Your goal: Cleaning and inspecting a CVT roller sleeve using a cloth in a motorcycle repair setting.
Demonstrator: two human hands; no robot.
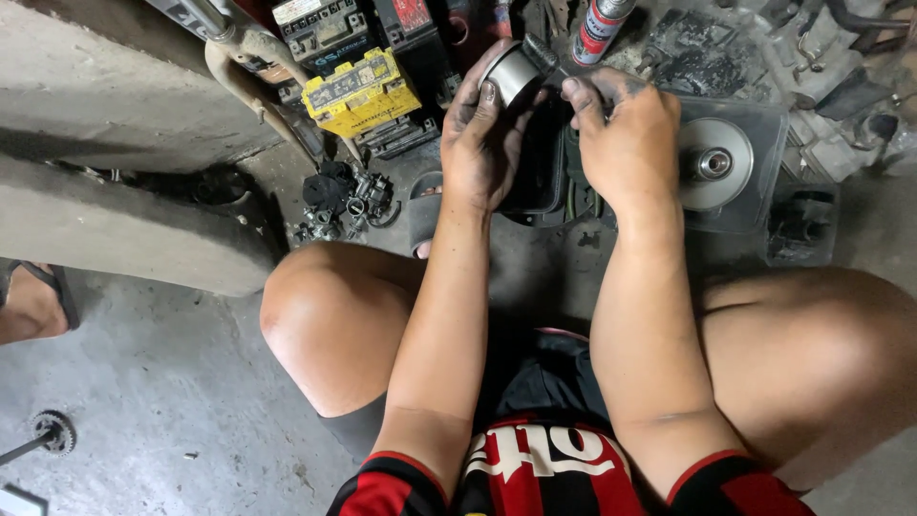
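There is one camera, worn on the person's head. It looks straight down, close over the knees and arms, with the gray floor (172, 382) at the lower left.

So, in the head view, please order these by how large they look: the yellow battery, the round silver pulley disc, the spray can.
1. yellow battery
2. round silver pulley disc, nearly as large, so this ranking is unsure
3. spray can, partly cut off by the frame edge
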